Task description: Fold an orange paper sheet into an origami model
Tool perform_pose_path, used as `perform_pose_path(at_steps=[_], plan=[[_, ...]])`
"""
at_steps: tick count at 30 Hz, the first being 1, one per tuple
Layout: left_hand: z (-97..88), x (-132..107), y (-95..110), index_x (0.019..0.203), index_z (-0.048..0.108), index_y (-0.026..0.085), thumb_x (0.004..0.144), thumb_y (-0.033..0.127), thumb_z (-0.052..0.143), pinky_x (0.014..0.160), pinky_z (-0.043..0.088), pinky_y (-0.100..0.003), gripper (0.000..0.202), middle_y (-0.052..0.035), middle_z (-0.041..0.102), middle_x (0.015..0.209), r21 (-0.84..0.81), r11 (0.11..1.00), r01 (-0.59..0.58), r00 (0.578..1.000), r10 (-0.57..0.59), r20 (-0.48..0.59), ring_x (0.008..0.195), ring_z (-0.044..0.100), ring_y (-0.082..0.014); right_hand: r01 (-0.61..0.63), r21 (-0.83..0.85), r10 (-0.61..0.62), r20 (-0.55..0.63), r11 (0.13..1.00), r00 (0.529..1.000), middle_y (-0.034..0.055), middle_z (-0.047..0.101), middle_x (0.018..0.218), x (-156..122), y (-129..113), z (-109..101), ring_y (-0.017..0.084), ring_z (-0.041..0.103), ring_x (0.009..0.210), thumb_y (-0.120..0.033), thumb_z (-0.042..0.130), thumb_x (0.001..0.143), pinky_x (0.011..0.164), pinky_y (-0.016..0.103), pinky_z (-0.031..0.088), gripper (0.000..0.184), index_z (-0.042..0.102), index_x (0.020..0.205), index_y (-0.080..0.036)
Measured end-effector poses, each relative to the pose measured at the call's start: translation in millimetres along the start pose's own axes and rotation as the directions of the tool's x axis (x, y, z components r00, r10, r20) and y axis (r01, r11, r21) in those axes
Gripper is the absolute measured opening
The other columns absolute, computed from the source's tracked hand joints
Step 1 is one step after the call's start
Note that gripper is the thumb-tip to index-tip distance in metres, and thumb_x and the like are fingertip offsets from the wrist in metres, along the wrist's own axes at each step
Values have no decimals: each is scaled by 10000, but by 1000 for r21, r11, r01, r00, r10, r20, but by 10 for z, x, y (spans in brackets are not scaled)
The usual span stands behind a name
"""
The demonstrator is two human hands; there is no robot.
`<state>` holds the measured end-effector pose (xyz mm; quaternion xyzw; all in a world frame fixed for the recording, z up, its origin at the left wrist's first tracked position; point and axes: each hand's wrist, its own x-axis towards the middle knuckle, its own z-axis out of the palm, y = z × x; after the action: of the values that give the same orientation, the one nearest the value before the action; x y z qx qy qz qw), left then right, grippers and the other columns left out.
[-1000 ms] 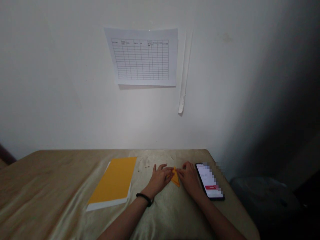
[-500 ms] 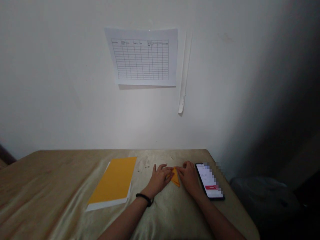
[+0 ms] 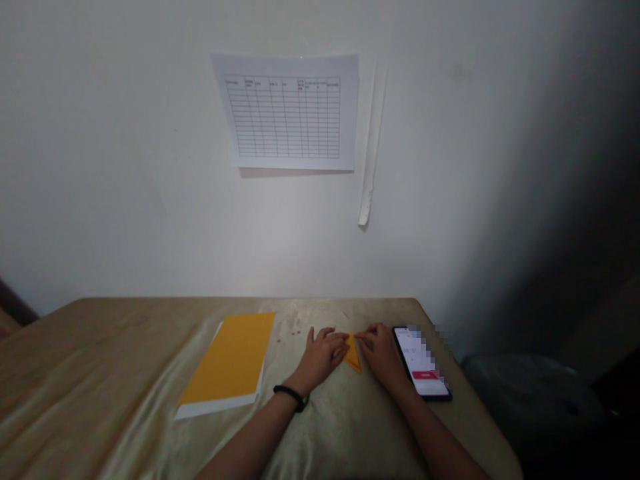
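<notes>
A small piece of folded orange paper (image 3: 352, 359), roughly triangular, lies on the cloth-covered table between my hands. My left hand (image 3: 323, 357), with a black band at the wrist, holds its left side; the index and middle fingertips are on the paper and the thumb stands out to the side. At the paper's upper tip, the fingers of my right hand (image 3: 381, 353) are drawn together in a pinch along the right edge. Part of the paper is hidden under the left fingers.
A stack of orange and white sheets (image 3: 227, 360) lies to the left. Close to my right hand is a phone (image 3: 420, 363) with its screen lit. The gold tablecloth (image 3: 125, 373) has wrinkles at left. A printed table sheet (image 3: 290, 120) hangs on the wall behind.
My right hand's fingers have shifted slightly at the paper's upper tip, and its outer fingers have lowered a little. The left hand stays almost in place on the folded paper.
</notes>
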<state>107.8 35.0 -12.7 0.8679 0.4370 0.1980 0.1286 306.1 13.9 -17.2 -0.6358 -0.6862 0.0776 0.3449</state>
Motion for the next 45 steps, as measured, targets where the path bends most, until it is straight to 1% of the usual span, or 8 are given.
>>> perform_pose_path(at_steps=[5,12,17,22,26,38,42,45], plan=[[6,4,-4,1159,669,335,1004,384,481,1149,108,-694,249,6,644,1344,9,1000,-5,1000,5,-3,1354,427,-284,-2,-54,4,36,999,999,85,610,1056,11,-10,10,244,545,1043,-254,586,904,941,341,414,226,776,1017,-299],[-3,-1,1,1116,683,329,1008,384,464,1155,113,-682,251,6,636,1353,18,1000,-7,1000,7,4,1353,428,-281,-14,-30,16,42,999,999,80,615,1036,56,28,56,238,551,1029,-274,610,896,924,335,417,220,770,1044,-304],[28,5,-16,1207,651,341,1006,391,466,1158,97,-682,278,-5,647,1337,17,1000,-8,1000,9,-17,1346,431,-278,-18,15,18,50,1000,999,73,620,1050,69,42,59,232,555,1036,-260,671,849,934,330,417,146,790,931,-285],[38,8,-25,1142,677,344,996,384,494,1159,104,-678,237,9,648,1336,7,1000,-8,1000,8,-22,1347,435,-277,-4,16,3,81,1000,997,62,617,1087,54,26,59,229,541,1086,-251,678,841,956,334,403,127,784,901,-289],[46,4,-27,1157,662,358,993,377,509,1152,104,-686,225,21,651,1330,2,1000,-4,1000,4,-30,1341,444,-270,-19,29,15,117,999,993,66,619,1092,39,30,31,226,535,1089,-245,678,835,958,325,401,111,783,868,-260],[48,-2,-32,1186,649,349,1004,366,481,1157,79,-679,248,11,646,1336,-10,1000,-2,1000,2,-28,1344,436,-271,73,43,-82,245,996,966,64,599,1060,-38,77,-130,220,512,1076,-242,702,818,985,349,385,97,783,866,-262],[31,-5,-33,1133,662,339,946,387,584,1158,70,-677,208,14,630,1358,-20,1000,-4,1000,4,-5,1358,420,-287,69,68,-83,245,995,966,65,589,1082,-69,92,-124,227,507,1094,-250,704,810,1014,369,375,88,778,858,-258],[4,-8,-22,1119,661,327,865,418,691,1150,72,-687,272,1,618,1375,-33,999,-2,1000,3,13,1366,406,-315,67,105,-88,212,992,973,61,579,1130,-94,93,-106,226,495,1128,-238,702,807,1030,364,369,97,776,862,-269]])
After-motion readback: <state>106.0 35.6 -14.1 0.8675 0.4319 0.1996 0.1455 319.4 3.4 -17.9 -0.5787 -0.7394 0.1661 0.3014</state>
